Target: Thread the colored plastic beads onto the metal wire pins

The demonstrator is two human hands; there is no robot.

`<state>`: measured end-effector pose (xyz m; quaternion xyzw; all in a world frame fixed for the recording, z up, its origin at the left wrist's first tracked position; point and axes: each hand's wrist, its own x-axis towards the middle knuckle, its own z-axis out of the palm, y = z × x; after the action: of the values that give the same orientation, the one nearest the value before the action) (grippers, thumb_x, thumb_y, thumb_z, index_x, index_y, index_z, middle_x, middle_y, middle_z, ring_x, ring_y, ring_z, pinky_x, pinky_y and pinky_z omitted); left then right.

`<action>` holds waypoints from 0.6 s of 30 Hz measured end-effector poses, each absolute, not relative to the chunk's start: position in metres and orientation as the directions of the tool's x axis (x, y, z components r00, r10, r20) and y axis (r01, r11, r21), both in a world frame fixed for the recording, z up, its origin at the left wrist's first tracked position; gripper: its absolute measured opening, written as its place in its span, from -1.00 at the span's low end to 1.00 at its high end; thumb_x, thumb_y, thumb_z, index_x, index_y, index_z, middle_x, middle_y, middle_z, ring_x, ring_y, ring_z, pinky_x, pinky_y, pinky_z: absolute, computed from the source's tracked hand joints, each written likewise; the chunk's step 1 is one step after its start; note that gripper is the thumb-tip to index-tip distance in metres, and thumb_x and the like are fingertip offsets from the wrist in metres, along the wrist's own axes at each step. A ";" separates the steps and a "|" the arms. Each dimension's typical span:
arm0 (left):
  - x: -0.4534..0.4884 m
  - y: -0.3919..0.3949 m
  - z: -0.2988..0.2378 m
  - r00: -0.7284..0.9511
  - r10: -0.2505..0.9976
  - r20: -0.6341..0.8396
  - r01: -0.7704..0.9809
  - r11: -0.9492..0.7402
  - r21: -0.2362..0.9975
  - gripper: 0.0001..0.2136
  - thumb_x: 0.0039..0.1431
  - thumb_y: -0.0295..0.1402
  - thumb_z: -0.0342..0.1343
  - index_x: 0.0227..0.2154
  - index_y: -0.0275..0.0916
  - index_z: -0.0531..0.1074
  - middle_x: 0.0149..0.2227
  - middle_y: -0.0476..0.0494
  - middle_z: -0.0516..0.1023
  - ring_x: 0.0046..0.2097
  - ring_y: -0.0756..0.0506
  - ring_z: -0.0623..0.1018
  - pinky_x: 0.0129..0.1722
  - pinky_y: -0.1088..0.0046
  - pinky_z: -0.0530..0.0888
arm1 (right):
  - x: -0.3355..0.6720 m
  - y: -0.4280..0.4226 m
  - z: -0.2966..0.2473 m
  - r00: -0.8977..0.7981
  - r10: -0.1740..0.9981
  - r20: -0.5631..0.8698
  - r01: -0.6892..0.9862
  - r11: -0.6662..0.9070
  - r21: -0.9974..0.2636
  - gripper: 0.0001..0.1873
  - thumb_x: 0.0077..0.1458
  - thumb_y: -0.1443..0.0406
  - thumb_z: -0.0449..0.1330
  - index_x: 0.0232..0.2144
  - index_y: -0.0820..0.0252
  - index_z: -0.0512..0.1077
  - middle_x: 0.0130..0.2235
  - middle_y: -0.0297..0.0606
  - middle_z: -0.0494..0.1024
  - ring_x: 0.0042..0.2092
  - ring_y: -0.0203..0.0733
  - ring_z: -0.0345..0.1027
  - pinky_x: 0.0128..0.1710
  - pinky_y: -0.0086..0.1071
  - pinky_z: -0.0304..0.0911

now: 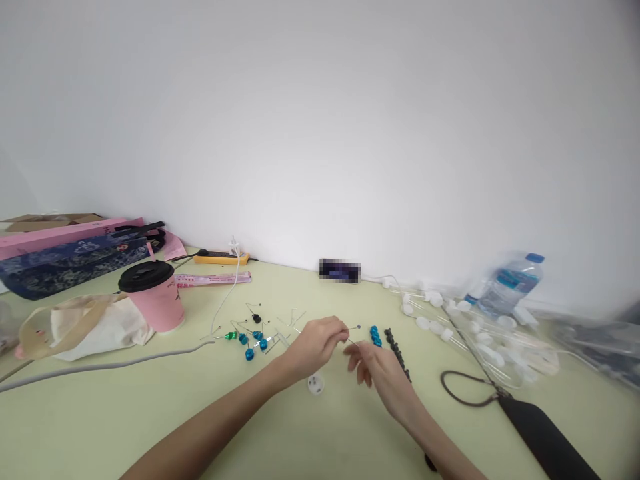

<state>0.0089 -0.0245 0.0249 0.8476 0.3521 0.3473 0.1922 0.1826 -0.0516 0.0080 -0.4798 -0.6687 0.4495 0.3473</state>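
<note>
My left hand (316,341) is closed in a pinch on a thin wire (353,328) with a small dark ball at its tip. My right hand (381,372) is close beside it, thumb and forefinger pinched at a thin strand between the two hands, its other fingers curled loosely. Whether this strand is part of the same wire I cannot tell. Below the hands sits a small round white dish (315,384) with tiny dark pieces in it. Blue beads (375,336) in a row and a string of black beads (396,348) lie beside my right hand.
Left of my hands lie several wires with blue beads (249,355), green beads (231,335) and a black bead (257,319). A pink cup (159,303), grey cable (125,363) and yellow power strip (222,257) are farther left. White-capped tubes (447,333), a water bottle (510,287) and a black strap (537,427) are right.
</note>
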 end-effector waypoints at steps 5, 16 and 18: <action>0.008 -0.026 0.026 0.570 0.654 0.497 0.455 -0.755 0.472 -0.75 0.25 -0.45 -0.22 -0.37 -0.27 0.37 -0.36 -0.13 0.45 -0.32 -0.04 0.39 -0.30 0.47 0.33 | 0.185 -0.047 0.013 -0.468 0.826 -0.313 -0.069 -0.388 -0.919 -0.53 0.09 -0.06 0.01 -0.61 0.18 0.19 -0.65 -0.53 0.01 -0.64 -0.43 -0.26 -0.63 -0.51 -0.25; -0.002 -0.006 0.012 0.547 0.837 -0.020 0.239 -0.133 0.962 -0.72 0.13 -0.22 -0.06 -0.53 -0.31 0.37 -0.47 -0.09 0.48 -0.52 0.03 0.45 -0.44 0.48 0.42 | 0.182 -0.055 -0.009 -0.502 0.617 0.605 0.827 0.547 0.128 -0.67 0.25 0.41 -0.08 -0.48 0.20 0.39 -0.57 -0.30 0.33 -0.52 -0.27 0.17 -0.51 -0.35 -0.10; -0.007 -0.004 0.010 0.562 0.826 -0.046 0.176 -0.065 0.982 -0.69 0.10 -0.17 -0.02 -0.53 -0.33 0.37 -0.48 -0.11 0.48 -0.53 0.02 0.47 -0.45 0.47 0.45 | 0.185 -0.053 -0.006 -0.539 0.589 0.603 0.826 0.512 0.238 -0.67 0.26 0.41 -0.08 -0.47 0.21 0.40 -0.57 -0.29 0.35 -0.51 -0.27 0.19 -0.50 -0.35 -0.10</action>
<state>-0.0070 -0.0036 0.0099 0.6724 0.3726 0.2833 0.5734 0.1854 -0.0534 -0.0058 -0.4218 -0.8384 -0.2575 0.2299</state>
